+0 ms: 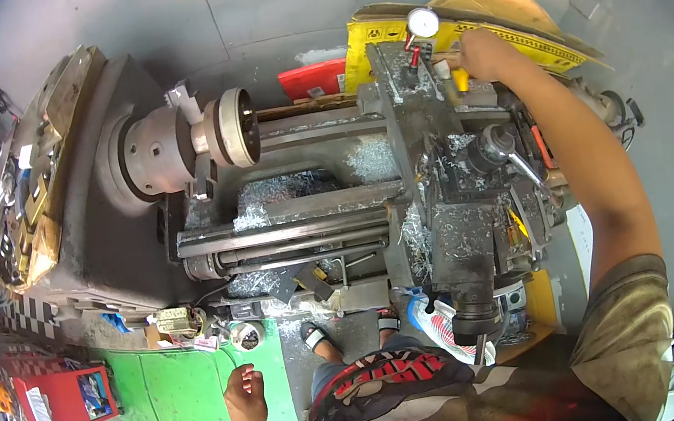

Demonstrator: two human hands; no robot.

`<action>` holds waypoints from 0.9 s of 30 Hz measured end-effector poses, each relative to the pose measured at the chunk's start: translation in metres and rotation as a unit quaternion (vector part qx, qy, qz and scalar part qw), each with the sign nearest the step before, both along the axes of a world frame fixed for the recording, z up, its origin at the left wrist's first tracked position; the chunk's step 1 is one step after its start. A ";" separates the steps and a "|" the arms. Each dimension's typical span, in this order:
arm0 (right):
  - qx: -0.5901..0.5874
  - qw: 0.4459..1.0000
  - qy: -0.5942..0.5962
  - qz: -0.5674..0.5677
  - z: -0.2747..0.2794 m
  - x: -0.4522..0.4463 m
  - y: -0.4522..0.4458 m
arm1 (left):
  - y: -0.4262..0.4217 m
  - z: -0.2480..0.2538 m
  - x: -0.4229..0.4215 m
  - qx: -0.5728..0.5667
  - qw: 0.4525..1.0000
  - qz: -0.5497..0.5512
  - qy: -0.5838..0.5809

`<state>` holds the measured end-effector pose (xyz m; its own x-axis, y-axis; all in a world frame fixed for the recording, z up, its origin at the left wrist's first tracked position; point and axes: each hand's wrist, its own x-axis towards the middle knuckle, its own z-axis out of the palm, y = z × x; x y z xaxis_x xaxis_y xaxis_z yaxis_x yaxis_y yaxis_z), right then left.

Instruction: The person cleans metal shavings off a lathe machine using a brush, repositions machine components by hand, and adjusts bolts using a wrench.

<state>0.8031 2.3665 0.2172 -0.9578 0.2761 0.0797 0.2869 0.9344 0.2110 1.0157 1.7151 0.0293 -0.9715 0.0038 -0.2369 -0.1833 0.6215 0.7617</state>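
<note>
My right hand (485, 56) reaches to the back of the lathe's carriage. Its fingers are closed, and what they hold is partly hidden. Just left of it are a yellow handle (462, 80) and a brush-like piece with a pale end (443, 70). A dial indicator (423, 21) with a white face stands beside them, above a red-handled part (415, 57). Low on the left, my left hand (245, 396) hangs away from the machine with curled fingers, and nothing shows in it. The lathe chuck (158, 152) grips a round metal workpiece (236, 128).
Metal chips (371, 159) cover the bed and carriage. A tool post with a lever (495, 148) sits under my right forearm. Yellow cardboard (504, 42) leans behind the lathe. A white tub (247, 335) stands near my feet, and a red cabinet (60, 398) is at the left.
</note>
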 end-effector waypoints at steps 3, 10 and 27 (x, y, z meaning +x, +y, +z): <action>0.006 1.000 0.001 0.025 -0.029 0.006 0.019 | 0.010 0.002 -0.004 -0.006 0.999 -0.030 0.010; -0.099 0.983 0.050 0.146 -0.021 0.021 0.022 | 0.024 0.004 -0.020 -0.012 0.997 -0.080 0.013; -0.061 0.997 0.009 -0.044 -0.014 0.122 0.050 | 0.073 0.026 -0.031 -0.019 0.989 -0.150 0.009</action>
